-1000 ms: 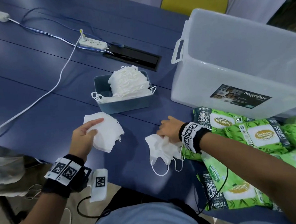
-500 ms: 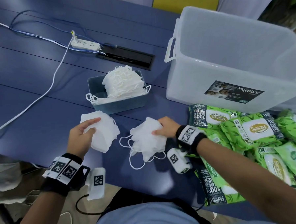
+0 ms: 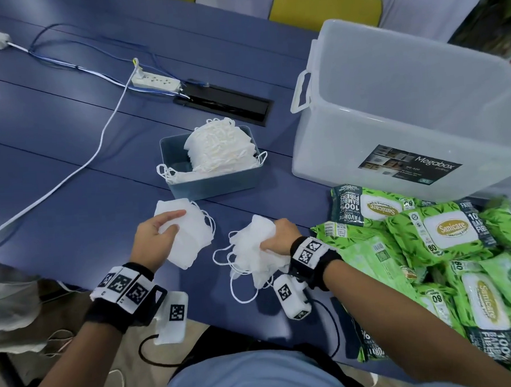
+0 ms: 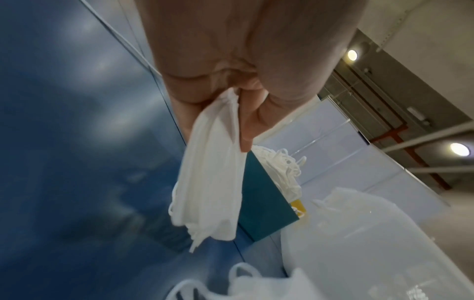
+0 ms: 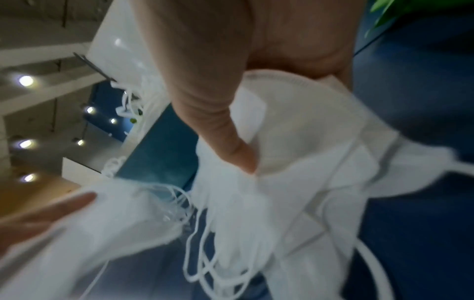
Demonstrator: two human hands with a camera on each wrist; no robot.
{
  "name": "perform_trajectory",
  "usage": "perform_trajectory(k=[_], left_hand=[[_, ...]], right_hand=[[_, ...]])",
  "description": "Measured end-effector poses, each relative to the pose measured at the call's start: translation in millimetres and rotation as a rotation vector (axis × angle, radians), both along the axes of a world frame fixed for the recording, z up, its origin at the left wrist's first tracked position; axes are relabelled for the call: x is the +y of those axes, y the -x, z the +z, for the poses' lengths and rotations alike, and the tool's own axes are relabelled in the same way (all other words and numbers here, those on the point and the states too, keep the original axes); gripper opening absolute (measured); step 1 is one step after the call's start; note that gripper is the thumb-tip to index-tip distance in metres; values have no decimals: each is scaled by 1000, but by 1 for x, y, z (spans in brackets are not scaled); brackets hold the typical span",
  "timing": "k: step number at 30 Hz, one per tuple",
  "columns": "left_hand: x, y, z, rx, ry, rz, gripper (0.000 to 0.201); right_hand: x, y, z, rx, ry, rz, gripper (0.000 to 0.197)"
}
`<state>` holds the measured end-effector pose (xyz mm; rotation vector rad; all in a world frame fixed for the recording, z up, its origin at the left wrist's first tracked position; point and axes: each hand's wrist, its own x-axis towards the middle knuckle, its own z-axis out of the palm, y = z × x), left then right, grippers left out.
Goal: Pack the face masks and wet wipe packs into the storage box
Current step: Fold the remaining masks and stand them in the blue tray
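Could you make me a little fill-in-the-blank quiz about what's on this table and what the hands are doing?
1. Each hand holds a bunch of white ____, the left hand and the right hand alike.
2. The green wet wipe packs lie on the table in front of the clear ____.
3. More masks are piled in a small ____ tray.
4. The brand printed on the wipe packs reads ____.

Missing words: face masks; storage box; blue; Sanicare

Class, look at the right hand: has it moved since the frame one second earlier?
Yes. The right hand has lifted its bunch of masks off the table and carried it leftward, away from the wet wipe packs, toward the left hand.
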<state>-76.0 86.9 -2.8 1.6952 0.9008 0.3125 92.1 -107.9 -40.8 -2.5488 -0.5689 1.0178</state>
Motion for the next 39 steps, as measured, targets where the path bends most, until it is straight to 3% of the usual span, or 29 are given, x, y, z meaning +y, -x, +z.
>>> perform_trajectory(k=[3,7,9,12,14,15,17,19,20,22,25,28,31,34,37,39], left_hand=[[4,-3,-2,56,-89,-92,31],[-7,-21,15,21,-108,-340,19],[-23,-33,29,-15,4,-473,20],[-51,-51,45,23,167,-603,50],[-68,-59,49,90,203,-689,33],[-74,-62,51,103,246,-675,22],[-81,-68,50,79,407,-626,17],[-85,-72,52,10,627,-615,19],[-85,-75,50,-17,743,-570,31],[-86,-80,49,-55,779,-606,44],[-87,-81,55,-114,859,-662,34],[-83,-91,55,-18,668,-552,22],[-78,-99,54,6,605,-519,24],[-83,-106,58,1,606,-566,30],[-97,-113,64,23,606,-641,32],[-108,-113,69,4,557,-661,25]], right_hand=[[-15,-6,21,21,-217,-5,31],[-30,-4,69,43,-413,151,36],[-32,4,96,83,-490,223,25],[-27,13,123,-57,-574,414,12],[-22,17,131,-191,-569,605,11],[-20,18,132,-236,-556,685,13],[-19,20,134,-289,-534,749,15],[-23,18,136,-318,-520,705,15],[-27,15,136,-322,-544,660,15],[-39,7,137,-300,-614,551,15],[-61,-9,145,-216,-771,393,17],[-86,-28,160,-160,-849,279,20],[-108,-43,178,-208,-800,194,7],[-110,-43,192,-307,-703,282,12],[-90,-37,177,-283,-665,338,9],[-76,-37,154,-221,-695,272,9]])
